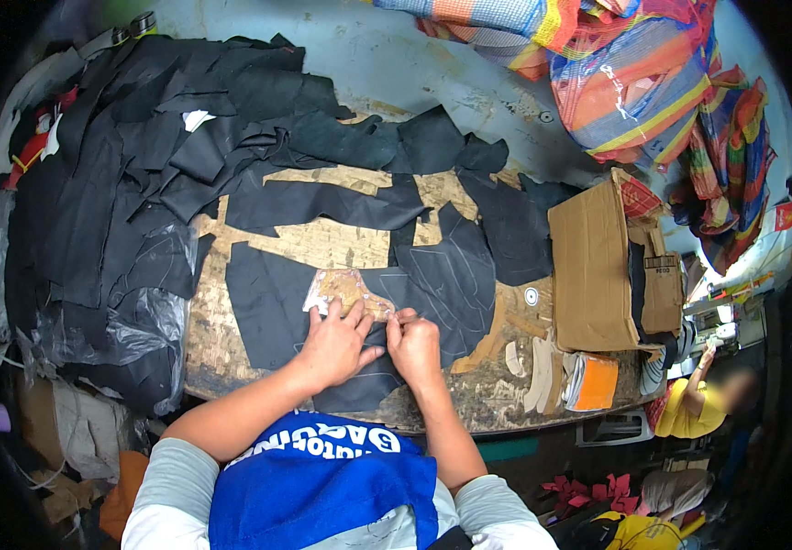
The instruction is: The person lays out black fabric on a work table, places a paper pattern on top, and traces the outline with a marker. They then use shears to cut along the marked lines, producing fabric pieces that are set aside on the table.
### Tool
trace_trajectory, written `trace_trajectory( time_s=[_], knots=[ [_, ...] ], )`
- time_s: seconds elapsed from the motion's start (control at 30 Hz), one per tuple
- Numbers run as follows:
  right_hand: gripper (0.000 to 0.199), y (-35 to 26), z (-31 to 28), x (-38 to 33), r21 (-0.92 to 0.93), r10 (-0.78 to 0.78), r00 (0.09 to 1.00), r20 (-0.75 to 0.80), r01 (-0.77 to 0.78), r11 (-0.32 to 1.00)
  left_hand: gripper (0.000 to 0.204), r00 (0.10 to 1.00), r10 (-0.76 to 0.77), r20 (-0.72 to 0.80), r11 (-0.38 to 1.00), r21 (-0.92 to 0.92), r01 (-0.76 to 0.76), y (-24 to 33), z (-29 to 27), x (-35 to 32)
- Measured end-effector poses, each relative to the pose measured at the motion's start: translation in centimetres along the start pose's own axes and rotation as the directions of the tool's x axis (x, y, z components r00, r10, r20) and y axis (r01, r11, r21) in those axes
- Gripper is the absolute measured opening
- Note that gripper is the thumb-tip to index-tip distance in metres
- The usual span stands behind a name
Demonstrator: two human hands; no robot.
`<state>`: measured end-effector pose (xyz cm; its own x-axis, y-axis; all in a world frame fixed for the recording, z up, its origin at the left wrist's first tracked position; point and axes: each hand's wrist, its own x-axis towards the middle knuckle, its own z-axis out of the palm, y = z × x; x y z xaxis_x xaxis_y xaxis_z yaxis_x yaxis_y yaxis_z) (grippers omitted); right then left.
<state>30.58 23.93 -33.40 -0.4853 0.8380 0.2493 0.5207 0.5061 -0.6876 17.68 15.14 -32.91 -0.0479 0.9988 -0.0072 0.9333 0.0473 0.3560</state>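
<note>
Where hands press: tan template [345, 289], worn.

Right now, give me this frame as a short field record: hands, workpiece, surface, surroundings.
left hand: flat, pressing a tan template onto black fabric
right hand: pinched at the template's right edge; any tool in it is too small to tell
surface: worn wooden table
left of table: heap of black fabric pieces
right of table: open cardboard box
top right: bright striped mesh bags
</note>
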Motion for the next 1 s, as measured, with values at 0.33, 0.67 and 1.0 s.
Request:
trace_trajectory(
  time_s=[0.33,0.67,1.0],
  knots=[
    [0.011,-3.5,6.9,0.8,0.426,-0.161,0.956,0.244,0.043,0.904,0.070,0.929,-0.068,0.364,0.271,-0.889,0.368,-10.5,-1.8,4.3],
    [0.008,-4.2,5.9,0.6,0.356,-0.258,0.952,0.161,0.188,0.915,0.068,0.924,-0.094,0.370,0.476,-0.799,0.368,-9.7,-2.0,4.3],
    [0.015,0.9,-1.2,0.6,0.079,0.062,0.995,0.077,-0.068,0.995,0.063,0.963,-0.083,0.256,0.644,-0.724,0.248,-8.9,-2.4,3.8]
  ],
)
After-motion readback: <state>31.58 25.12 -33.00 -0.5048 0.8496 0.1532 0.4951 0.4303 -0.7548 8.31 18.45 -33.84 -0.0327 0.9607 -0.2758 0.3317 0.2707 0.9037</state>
